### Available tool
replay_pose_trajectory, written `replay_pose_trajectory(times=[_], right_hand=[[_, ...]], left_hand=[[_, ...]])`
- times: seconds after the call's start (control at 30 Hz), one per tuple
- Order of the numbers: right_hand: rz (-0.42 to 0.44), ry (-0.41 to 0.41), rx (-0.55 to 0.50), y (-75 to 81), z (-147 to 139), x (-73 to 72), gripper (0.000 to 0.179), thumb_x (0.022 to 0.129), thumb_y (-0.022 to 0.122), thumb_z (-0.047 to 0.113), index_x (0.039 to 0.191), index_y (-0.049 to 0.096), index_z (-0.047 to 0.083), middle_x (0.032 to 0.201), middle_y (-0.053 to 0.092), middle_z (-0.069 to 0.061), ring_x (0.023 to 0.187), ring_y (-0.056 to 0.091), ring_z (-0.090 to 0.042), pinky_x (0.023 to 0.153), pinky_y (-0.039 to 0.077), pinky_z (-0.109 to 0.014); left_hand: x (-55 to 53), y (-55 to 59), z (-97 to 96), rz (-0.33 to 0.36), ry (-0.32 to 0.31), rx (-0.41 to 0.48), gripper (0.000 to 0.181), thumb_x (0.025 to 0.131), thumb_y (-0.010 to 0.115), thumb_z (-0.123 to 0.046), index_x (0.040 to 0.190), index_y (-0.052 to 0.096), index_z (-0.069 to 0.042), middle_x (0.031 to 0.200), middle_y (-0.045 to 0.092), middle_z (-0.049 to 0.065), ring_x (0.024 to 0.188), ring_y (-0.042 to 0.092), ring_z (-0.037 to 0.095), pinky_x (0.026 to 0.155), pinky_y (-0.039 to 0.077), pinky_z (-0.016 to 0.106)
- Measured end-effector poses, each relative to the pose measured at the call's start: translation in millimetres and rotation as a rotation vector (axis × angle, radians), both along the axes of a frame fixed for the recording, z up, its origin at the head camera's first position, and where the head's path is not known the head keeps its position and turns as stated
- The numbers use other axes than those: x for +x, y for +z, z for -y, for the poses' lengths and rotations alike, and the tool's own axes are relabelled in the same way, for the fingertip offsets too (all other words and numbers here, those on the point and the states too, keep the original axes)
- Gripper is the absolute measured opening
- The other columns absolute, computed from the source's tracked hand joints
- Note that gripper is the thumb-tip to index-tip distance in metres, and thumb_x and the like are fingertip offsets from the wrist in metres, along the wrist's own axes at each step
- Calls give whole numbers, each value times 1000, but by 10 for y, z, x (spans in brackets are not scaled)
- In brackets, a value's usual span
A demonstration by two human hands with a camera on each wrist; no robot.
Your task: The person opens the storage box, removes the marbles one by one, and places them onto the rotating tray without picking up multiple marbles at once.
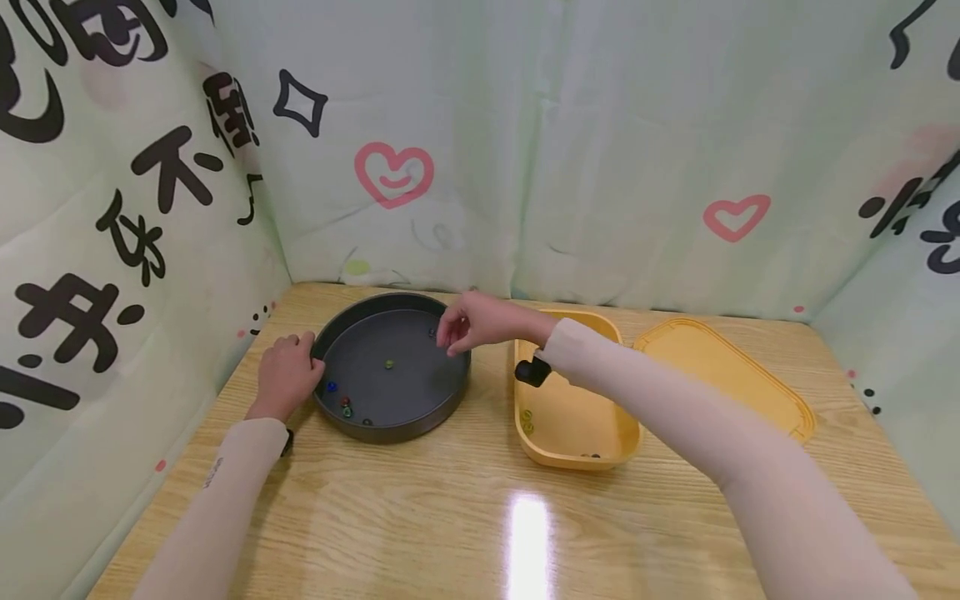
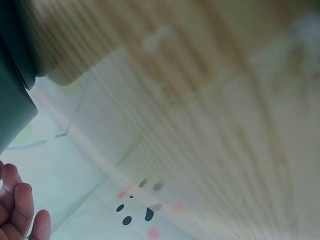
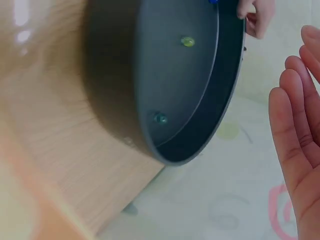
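A round dark grey pan [image 1: 390, 429] stands on the table. My left hand [image 1: 288, 375] grips its left rim, thumb and fingers on either side of the wall. Over the pan's right edge is my right hand [image 1: 480, 323], its fingers loosely bent and nothing visible between them. Glass marbles lie on the pan's floor: a yellow-green marble [image 1: 389, 364] near the middle, a blue marble [image 1: 332, 387], a red marble [image 1: 345, 402] and a green marble [image 1: 347, 412] at the lower left. A teal marble [image 3: 160, 118] lies on the side toward my right hand.
A yellow rectangular container [image 1: 577, 461] sits right of the pan, under my right forearm, with yellow marbles [image 1: 527, 421] and darker ones inside. Its yellow lid [image 1: 720, 367] lies flat farther right. A printed curtain [image 1: 615, 167] encloses the table's back and sides.
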State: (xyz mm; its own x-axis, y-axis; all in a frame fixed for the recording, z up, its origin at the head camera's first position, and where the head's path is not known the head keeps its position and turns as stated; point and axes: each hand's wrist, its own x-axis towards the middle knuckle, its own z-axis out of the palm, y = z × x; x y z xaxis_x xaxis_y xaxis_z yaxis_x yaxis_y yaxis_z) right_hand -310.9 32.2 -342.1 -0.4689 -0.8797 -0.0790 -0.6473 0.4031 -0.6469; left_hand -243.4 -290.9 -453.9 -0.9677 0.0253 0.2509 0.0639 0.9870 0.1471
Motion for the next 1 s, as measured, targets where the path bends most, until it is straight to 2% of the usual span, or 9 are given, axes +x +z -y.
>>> replay_pose_trajectory(times=[0.13, 0.37, 0.6, 0.83, 1.0], right_hand=[[12, 13, -1, 9, -236, 95, 11, 81, 70, 6, 92, 71, 5, 94, 70, -11, 82, 65, -11, 80, 53, -25], [32, 8, 3, -13, -669, 240, 11, 81, 70, 7, 92, 72, 6, 94, 70, -13, 85, 65, -13, 82, 53, -30], [45, -9, -4, -232, -987, 251, 13, 81, 70, 7, 93, 71, 1, 91, 70, -12, 82, 65, -14, 78, 54, -30], [91, -37, -10, -436, -1089, 235, 14, 80, 71, 6, 92, 71, -1, 89, 70, -12, 80, 64, -13, 78, 54, -30], [116, -17, -3, -623, -1136, 211, 13, 79, 72, 3, 91, 71, -3, 86, 70, -14, 76, 63, -9, 75, 54, -28]], left_hand=[[-15, -18, 22, -19, -7, -4, 31, 82, 49, -12, 106, 53, 5, 91, 58, 26, 79, 52, 39, 68, 43, 50], [-23, -47, 22, -27, -9, -7, 28, 81, 50, -13, 103, 53, 4, 89, 58, 25, 78, 52, 38, 67, 43, 50], [-10, -30, 28, -14, -9, 11, 31, 81, 48, -10, 107, 54, 5, 89, 58, 25, 78, 52, 39, 67, 43, 51], [6, -5, 22, -6, -7, 13, 28, 82, 48, -10, 106, 53, 4, 86, 57, 24, 75, 51, 39, 66, 42, 49], [6, -5, 13, 1, -6, 13, 29, 82, 48, -11, 106, 53, 4, 88, 57, 25, 76, 51, 38, 66, 42, 50]])
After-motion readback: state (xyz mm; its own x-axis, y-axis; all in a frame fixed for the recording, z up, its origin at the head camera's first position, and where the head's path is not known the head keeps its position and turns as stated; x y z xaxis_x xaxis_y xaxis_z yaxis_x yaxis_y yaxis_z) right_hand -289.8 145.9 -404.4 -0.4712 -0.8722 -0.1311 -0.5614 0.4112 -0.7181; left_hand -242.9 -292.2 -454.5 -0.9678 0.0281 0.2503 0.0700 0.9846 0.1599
